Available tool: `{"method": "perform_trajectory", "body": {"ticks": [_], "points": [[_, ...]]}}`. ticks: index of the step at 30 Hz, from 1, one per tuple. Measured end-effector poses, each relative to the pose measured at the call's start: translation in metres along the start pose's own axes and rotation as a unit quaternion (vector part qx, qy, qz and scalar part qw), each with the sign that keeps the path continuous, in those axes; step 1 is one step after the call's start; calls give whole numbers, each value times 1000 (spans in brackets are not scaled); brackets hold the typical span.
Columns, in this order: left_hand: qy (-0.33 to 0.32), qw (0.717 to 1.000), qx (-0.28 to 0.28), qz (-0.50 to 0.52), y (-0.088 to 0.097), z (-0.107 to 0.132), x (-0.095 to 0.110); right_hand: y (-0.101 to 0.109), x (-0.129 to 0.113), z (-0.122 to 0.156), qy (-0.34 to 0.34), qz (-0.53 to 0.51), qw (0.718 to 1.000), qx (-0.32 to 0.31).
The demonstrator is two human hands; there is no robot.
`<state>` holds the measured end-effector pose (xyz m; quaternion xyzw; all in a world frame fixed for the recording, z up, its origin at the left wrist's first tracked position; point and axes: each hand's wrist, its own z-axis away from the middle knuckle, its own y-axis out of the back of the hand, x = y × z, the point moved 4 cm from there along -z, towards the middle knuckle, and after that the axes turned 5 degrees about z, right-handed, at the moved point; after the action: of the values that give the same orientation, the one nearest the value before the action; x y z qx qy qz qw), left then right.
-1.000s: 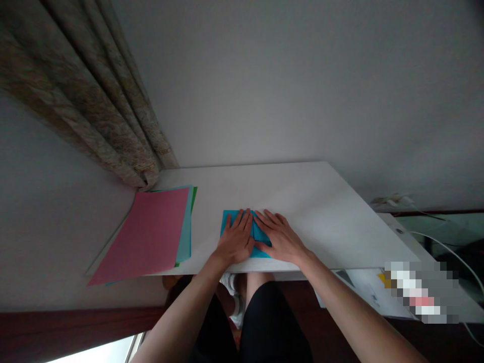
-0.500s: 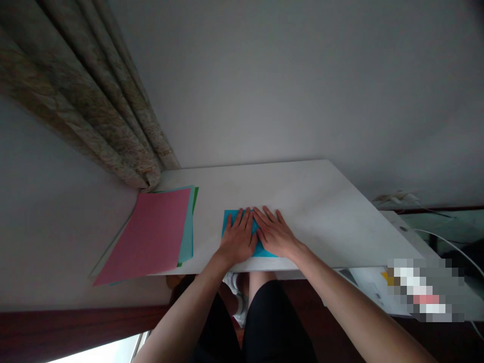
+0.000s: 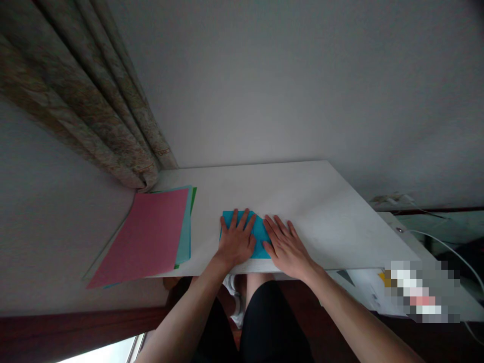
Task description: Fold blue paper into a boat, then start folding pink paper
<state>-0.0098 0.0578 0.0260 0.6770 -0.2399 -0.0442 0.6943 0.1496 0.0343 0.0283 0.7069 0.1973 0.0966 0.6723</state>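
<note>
A: Head cam: where's the blue paper (image 3: 260, 242)?

B: On the bench (image 3: 302, 201), near front edge. L hand (image 3: 237, 241) spread flat on its left part, prob. pinning it; R hand (image 3: 286, 247) flat, fingers slightly apart, at its right edge, prob. smoothing that side.

A: Pink sheet (image 3: 145, 232)?

B: Atop pale-blue sheet (image 3: 184, 242), bench's L end, prob. set aside w/in reach.

A: Containers?

B: None I can make out; papers (image 3: 366, 292) lower R, support unclear.

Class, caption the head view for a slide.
Left hand spread on blue paper, right hand at its edge, coloured sheets to the left on a white table.
</note>
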Motion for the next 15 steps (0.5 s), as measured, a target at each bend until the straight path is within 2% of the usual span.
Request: {"method": "perform_trajectory", "body": {"ticks": [4, 7, 10, 15], "points": [[0, 1000, -1, 7, 2, 0, 1, 0, 3, 19, -16, 2, 1000, -2], [-2, 1000, -2, 6, 1, 0, 1, -1, 1, 18, -38, -1, 999, -15], [-4, 1000, -1, 2, -3, -1, 0, -1, -6, 1, -58, 9, 998, -25], [-7, 1000, 4, -1, -9, -3, -5, -1, -19, -43, -37, 27, 999, -29]]}}
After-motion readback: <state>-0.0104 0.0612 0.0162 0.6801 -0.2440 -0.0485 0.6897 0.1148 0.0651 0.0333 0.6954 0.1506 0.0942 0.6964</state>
